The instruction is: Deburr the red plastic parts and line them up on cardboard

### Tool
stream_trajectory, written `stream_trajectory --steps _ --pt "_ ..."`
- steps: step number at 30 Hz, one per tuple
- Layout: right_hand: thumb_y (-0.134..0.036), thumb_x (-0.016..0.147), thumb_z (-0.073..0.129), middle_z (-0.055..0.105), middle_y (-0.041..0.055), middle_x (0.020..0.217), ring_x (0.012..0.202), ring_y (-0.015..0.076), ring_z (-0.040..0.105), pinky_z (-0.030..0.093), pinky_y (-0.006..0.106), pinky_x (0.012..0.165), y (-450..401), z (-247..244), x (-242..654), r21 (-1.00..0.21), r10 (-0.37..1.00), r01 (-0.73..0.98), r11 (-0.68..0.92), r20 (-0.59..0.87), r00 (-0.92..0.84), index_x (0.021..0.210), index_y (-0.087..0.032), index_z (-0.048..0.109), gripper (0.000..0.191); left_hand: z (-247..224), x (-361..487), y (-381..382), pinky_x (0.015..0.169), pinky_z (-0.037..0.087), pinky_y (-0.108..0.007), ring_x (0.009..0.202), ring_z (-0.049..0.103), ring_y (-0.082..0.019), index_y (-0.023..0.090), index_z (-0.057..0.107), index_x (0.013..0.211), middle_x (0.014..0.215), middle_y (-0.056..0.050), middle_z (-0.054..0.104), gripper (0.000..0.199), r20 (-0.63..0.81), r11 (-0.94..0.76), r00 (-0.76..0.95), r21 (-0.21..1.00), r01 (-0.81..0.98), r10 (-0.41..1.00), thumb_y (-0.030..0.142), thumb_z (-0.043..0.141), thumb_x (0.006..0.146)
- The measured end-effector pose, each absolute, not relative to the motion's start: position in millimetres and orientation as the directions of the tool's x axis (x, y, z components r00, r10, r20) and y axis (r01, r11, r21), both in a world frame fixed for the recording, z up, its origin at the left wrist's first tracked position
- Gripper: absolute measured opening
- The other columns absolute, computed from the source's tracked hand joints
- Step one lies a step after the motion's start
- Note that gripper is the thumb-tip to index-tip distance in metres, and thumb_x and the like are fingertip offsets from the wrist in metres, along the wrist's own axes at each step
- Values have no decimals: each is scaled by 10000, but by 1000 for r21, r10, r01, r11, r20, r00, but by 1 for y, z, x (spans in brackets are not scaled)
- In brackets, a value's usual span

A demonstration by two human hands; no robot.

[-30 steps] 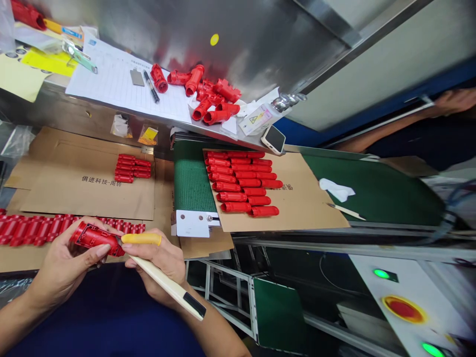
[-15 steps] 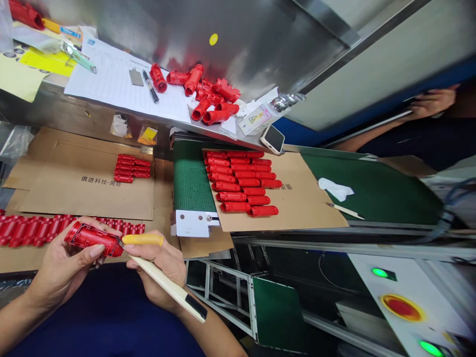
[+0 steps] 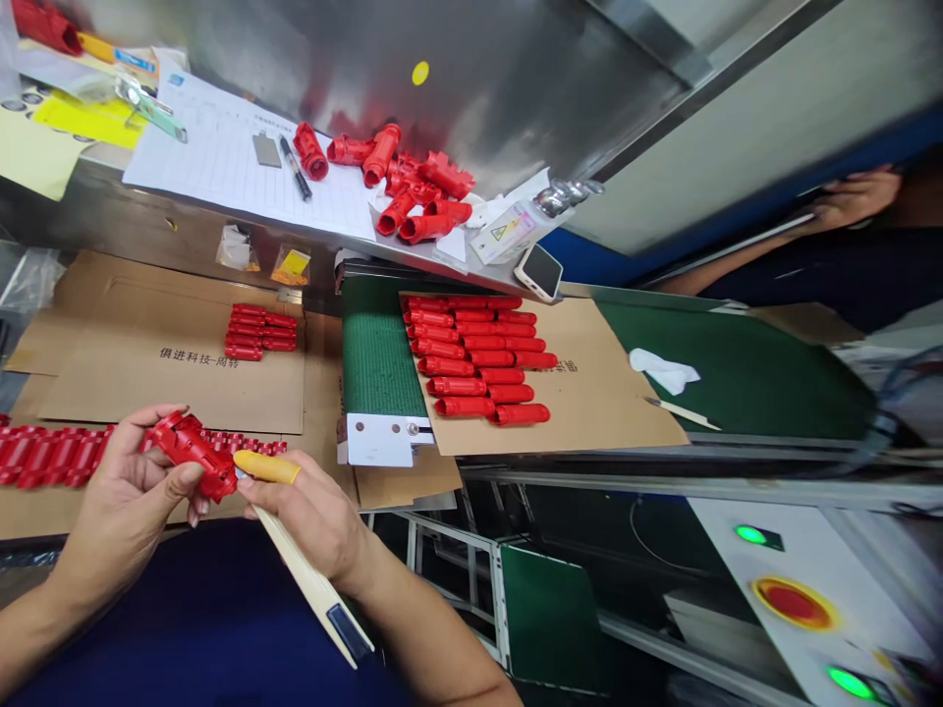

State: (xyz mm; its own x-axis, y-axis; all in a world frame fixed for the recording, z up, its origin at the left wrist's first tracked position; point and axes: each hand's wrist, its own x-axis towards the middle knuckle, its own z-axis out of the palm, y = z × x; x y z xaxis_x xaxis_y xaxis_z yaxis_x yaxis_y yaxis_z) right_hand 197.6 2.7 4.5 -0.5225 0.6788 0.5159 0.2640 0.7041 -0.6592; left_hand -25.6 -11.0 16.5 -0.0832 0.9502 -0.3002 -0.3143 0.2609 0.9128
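My left hand (image 3: 137, 481) is closed round a hollow red plastic housing (image 3: 193, 454), which tilts down to the right over the near edge of the cardboard. My right hand (image 3: 316, 511), with a yellow finger cot (image 3: 266, 466) on one finger, grips a cream-handled knife (image 3: 309, 589). The dark butt of its handle points down toward my body. The knife's tip meets the right end of the housing; its blade is mostly hidden by my fingers. Behind my left hand runs a row of red housings (image 3: 55, 457), and a small group of red parts (image 3: 261, 332) lies on the cardboard beyond.
Rows of red housings (image 3: 486, 344) lie on a cardboard sheet (image 3: 611, 393) over the green conveyor (image 3: 379, 344). Another knife (image 3: 684, 412) and a white cloth (image 3: 663, 371) are farther right. Loose red parts (image 3: 419, 191) and a phone (image 3: 539, 272) rest on the metal shelf. Another person's hand (image 3: 859, 201) is at right.
The red housing has turned, its right end dipping lower and toward me. The knife's handle has swung to a steeper angle, its butt moving down and left, with the right hand shifting slightly left.
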Motion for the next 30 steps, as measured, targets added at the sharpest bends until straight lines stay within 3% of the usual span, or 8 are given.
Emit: stream_trajectory --steps 4,7,11,15,20,23,26,30 --pt "-213 1051 663 844 143 1125 1025 253 811 668 456 947 -1 7 191 -810 812 216 546 447 -376 1209 -210 742 177 19 -25 -11 520 611 -244 534 696 -176 293 551 1323 756 25 777 602 -240 218 -77 951 -221 968 387 915 853" --pt "-459 992 776 845 100 998 841 217 801 679 385 795 1 11 183 -997 971 9 81 77 -227 1031 -223 759 240 19 -22 -14 567 633 -261 602 744 -198 308 613 1309 856 3 808 585 -200 186 -71 969 -165 977 326 936 822" --pt "-590 804 934 782 25 804 662 159 704 647 330 706 7 15 177 -833 923 -416 -364 -265 -278 938 -223 720 445 19 -11 -22 690 635 -244 834 801 -219 375 753 1220 1085 -1 825 541 -171 147 -176 979 -142 969 329 992 736" --pt "-574 803 940 762 27 806 636 126 619 553 237 578 7 17 182 -670 843 -532 -518 -294 -450 940 -230 669 459 17 -7 -25 886 631 -248 963 781 -213 401 817 1122 1153 16 817 482 -132 98 -216 982 -160 967 313 1018 694" --pt "-733 936 724 742 22 729 542 145 582 489 225 442 7 17 200 -848 918 -476 -231 -27 -396 920 -275 608 472 15 -20 -15 641 640 -254 657 756 -192 336 739 1226 886 -6 815 545 -231 202 -97 948 -245 968 291 986 743" --pt "-482 1012 764 834 78 936 782 196 767 661 327 689 8 17 205 -971 955 -140 195 220 -198 1005 -259 753 223 18 -25 -5 546 620 -264 533 708 -195 306 700 1252 719 4 773 564 -293 269 -12 892 -364 956 326 978 762" --pt "-202 1015 763 849 108 1112 1016 215 808 681 345 891 6 19 203 -847 836 119 518 472 -281 1159 -222 802 151 21 -25 0 493 587 -242 490 666 -174 294 723 1254 670 1 752 553 -342 318 29 839 -442 939 362 978 768" --pt "-151 1038 718 842 121 1120 1011 186 809 693 297 885 7 21 198 -708 715 176 683 600 -359 1183 -154 784 159 18 -25 0 485 561 -210 494 630 -140 288 714 1344 673 -1 732 660 -393 387 85 805 -450 916 405 988 755"
